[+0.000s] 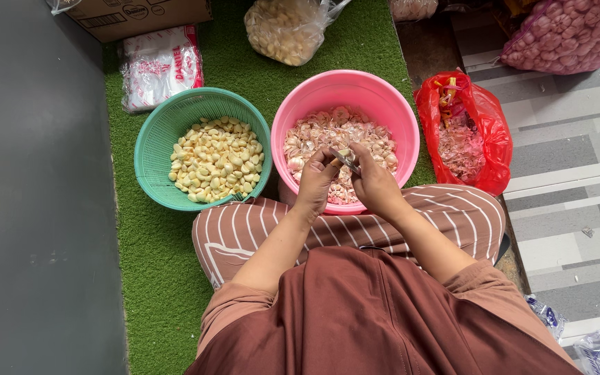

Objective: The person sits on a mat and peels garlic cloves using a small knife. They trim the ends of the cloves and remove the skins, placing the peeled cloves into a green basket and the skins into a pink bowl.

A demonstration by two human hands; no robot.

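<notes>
— Left hand (316,182): how is it held?

— It is closed around a single garlic clove (342,153), pinched at the fingertips and raised just above the pink tub (300,104). The clove is kept over the tub, it seems, so that any skin shed drops among the unpeeled cloves (314,132) rather than onto the lap.

— And the right hand (375,182)?

— It is clamped on a small knife (347,161), whose blade is laid against the clove between the two hands. The hands are brought close together, almost touching, probably so that the blade can be steadied.

— What is set around them?

— A green basket (154,139) of pale peeled cloves (218,158) is placed just beside the tub, on the left-hand side, within easy reach. A red plastic bag (494,132) holding papery skins is stood open on the other side. Both containers are rested on a strip of green artificial turf (154,278), in front of crossed legs in striped trousers (453,215).

— Further off?

— A clear bag of garlic (282,31) is seen beyond the tub, a pink mesh sack (571,35) at the far right, and a cardboard box (133,14) at the far left.
</notes>
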